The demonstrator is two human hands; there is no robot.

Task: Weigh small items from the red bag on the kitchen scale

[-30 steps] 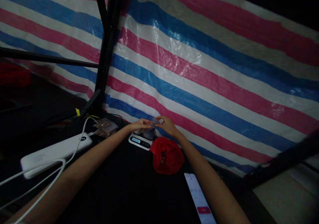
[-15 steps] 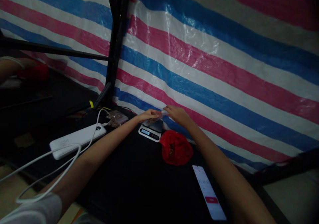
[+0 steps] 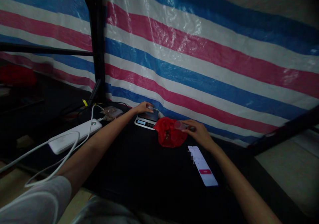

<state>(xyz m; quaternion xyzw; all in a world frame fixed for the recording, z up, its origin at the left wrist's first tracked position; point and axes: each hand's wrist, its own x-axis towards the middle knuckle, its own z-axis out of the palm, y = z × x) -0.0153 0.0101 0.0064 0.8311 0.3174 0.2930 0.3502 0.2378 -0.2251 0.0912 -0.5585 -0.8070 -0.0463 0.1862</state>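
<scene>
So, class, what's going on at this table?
A person works with two hands. The left hand pinches some clear plastic over the small scale, whose display is lit. The right hand holds a clear, cup-like thing at the red bag, which has small brown bits inside. A phone lies nearby, its screen on.

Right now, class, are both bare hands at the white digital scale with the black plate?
No, the left hand is at the scale, while the right hand holds a clear object by the red plastic bag.

Single head-worn view, forward and downward
</scene>
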